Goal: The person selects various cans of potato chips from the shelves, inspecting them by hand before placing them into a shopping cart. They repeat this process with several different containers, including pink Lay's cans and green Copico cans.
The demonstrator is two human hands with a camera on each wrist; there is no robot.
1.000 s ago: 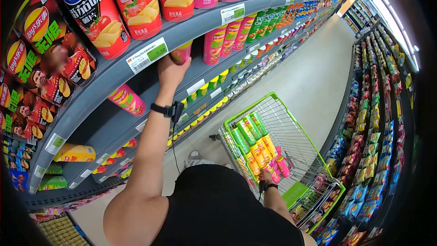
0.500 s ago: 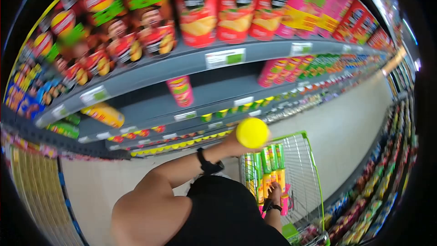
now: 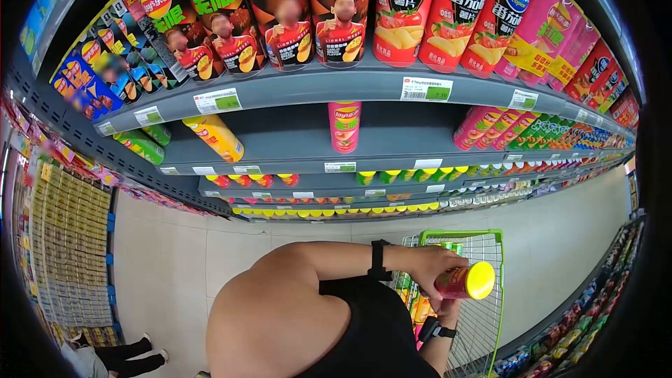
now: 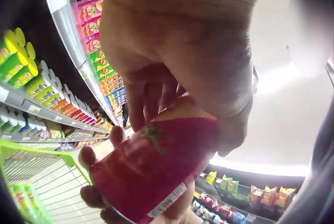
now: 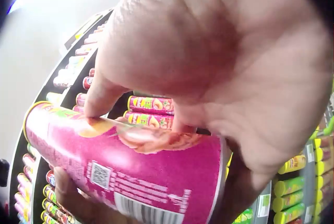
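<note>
Over the shopping cart (image 3: 465,232), a pink chip can (image 3: 450,284) with a yellow lid is held tilted, its lid pointing right in the head view. My left hand (image 3: 427,266) grips it around the body, close to the lid. Its base is held by my right hand (image 3: 450,309), whose fingers curl about the bottom edge in the left wrist view. Tomato artwork and a barcode mark the can (image 4: 159,164) there. The right wrist view shows a code square and small print on the can (image 5: 146,161). Green and yellow cans in the cart are partly hidden by my arms.
A single pink can (image 3: 344,127) stands on the shelf ahead, with a leaning yellow can (image 3: 213,137) left of it and more pink cans (image 3: 493,128) to the right. Large chip canisters (image 3: 343,14) fill the shelf above. Another person's legs (image 3: 129,355) show at lower left.
My left hand has brought the pink can from the shelf down to the cart. My right hand has come up from the cart's cans onto the can's base. The head view has turned left.
</note>
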